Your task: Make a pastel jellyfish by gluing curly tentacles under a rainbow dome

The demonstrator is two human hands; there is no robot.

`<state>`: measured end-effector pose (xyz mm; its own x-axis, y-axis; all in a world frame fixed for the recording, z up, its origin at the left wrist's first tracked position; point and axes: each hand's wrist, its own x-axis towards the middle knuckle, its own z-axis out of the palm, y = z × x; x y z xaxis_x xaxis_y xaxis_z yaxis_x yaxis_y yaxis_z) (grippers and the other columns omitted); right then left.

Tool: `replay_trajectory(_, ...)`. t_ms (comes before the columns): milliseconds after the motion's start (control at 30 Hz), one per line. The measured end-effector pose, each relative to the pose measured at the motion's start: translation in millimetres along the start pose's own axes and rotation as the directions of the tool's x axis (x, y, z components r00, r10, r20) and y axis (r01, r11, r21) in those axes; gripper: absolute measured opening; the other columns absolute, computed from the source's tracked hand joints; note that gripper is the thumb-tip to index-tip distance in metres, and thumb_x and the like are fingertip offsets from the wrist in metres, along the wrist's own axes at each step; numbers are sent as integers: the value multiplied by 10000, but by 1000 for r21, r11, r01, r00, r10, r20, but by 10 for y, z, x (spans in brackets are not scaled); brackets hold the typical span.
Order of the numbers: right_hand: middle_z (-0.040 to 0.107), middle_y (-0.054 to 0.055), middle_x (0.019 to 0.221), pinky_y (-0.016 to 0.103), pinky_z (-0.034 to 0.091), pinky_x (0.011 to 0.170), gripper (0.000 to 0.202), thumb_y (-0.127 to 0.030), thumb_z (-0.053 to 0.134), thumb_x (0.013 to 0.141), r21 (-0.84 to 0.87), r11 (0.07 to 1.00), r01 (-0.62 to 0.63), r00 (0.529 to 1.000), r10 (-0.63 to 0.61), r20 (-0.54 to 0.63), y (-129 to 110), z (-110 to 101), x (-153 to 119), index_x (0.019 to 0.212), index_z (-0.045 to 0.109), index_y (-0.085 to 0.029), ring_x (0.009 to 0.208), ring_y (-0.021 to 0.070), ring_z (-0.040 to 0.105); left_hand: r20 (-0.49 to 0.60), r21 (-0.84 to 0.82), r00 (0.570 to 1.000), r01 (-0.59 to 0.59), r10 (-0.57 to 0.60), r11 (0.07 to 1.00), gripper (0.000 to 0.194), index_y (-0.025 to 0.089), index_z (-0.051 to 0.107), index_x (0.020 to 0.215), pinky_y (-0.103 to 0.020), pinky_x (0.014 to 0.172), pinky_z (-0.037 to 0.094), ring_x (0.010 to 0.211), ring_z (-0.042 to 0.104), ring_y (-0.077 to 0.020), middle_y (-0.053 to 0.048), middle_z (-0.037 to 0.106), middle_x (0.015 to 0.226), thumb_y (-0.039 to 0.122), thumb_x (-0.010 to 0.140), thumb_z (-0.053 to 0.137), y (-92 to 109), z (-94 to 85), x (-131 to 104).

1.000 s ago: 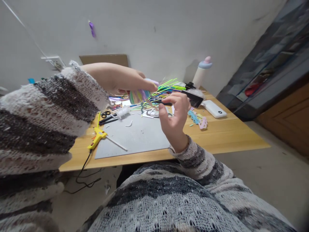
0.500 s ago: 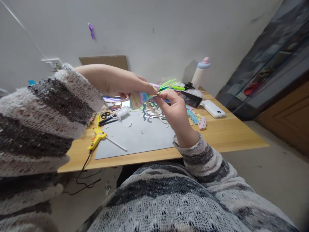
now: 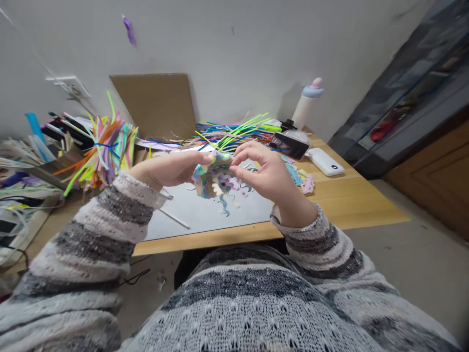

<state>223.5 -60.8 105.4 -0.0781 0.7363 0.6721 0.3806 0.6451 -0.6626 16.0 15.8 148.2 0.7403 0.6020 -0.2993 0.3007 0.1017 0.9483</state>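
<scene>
Above the grey mat, a fuzzy pastel pipe-cleaner piece is held up in the air. Curly strands in cream, lilac and teal dangle from its underside. My left hand grips it from the left, thumb along the top edge and the other fingers mostly hidden behind. At its upper right edge, my right hand is closed in a pinch of thumb and forefinger; the exact bit between the fingertips is too small to make out. A thin white stick lies on the mat below my left hand.
A tied bundle of coloured pipe cleaners stands at left, with loose pipe cleaners along the back. Cardboard leans on the wall. At right are a phone, white power bank, bottle and pastel wavy strips.
My left arm has come down and back, uncovering the bundle at left. The piece has been turned, so its curly strands now show. My right hand stays close to it, slightly lower.
</scene>
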Motion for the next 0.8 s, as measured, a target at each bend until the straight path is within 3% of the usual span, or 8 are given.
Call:
replay_trajectory(167, 652, 31, 836, 267, 471, 583, 86, -251, 643, 781, 48, 963, -264, 954, 253, 162, 297, 155, -169, 738, 622, -179, 744, 137, 594, -25, -240, 999, 41, -48, 970, 242, 174, 680, 875, -270, 550, 472, 607, 580, -149, -47, 650, 763, 374, 775, 588, -565, 58, 104)
replay_trajectory(267, 656, 39, 823, 255, 454, 548, 80, -244, 639, 774, -7, 940, -341, 913, 333, 236, 505, 257, -272, 736, 625, -176, 740, 140, 589, 12, -294, 996, 83, -84, 952, 279, 181, 675, 907, -257, 530, 450, 599, 556, -138, -52, 643, 792, 417, 786, 588, -899, 77, 165)
replay_trajectory(367, 665, 44, 842, 250, 464, 548, 67, -233, 638, 779, -40, 929, -367, 895, 365, 256, 648, 343, -354, 740, 632, -179, 777, 150, 602, -22, -281, 998, 56, -65, 958, 333, 233, 654, 1066, -247, 592, 455, 737, 583, -149, -50, 645, 972, 351, 755, 666, -1145, 75, 193)
replay_trajectory(467, 649, 45, 901, 244, 480, 561, 63, -230, 640, 791, -41, 932, -361, 902, 360, 238, 723, 405, -400, 745, 634, -187, 830, 154, 608, -202, -210, 978, 15, -59, 978, 415, 271, 626, 1146, -243, 625, 438, 794, 561, -150, -30, 630, 1046, 234, 734, 653, -1237, 86, 207)
replay_trajectory(600, 607, 52, 954, 263, 496, 602, 26, -176, 629, 800, -92, 954, -286, 930, 299, 214, 772, 474, -433, 783, 640, -193, 859, 155, 593, -401, -131, 913, 17, -69, 991, 309, 257, 643, 1092, -255, 632, 423, 757, 531, -152, -24, 635, 978, 250, 787, 591, -1230, 144, 271)
replay_trajectory(667, 596, 56, 962, 291, 507, 657, 52, -149, 614, 812, -129, 961, -245, 942, 267, 202, 789, 505, -457, 797, 635, -194, 876, 161, 586, -439, -137, 897, -7, -54, 991, 267, 249, 644, 1061, -266, 697, 440, 837, 553, -171, -27, 644, 1004, 269, 798, 600, -1246, 177, 318)
replay_trajectory(800, 575, 71, 1006, 357, 515, 778, 57, -152, 598, 835, -183, 959, -217, 946, 253, 205, 813, 550, -530, 833, 627, -201, 936, 182, 584, -424, -215, 903, -25, -70, 976, 256, 232, 622, 1067, -295, 817, 436, 946, 563, -195, -41, 647, 1049, 326, 830, 600, -1318, 225, 375)
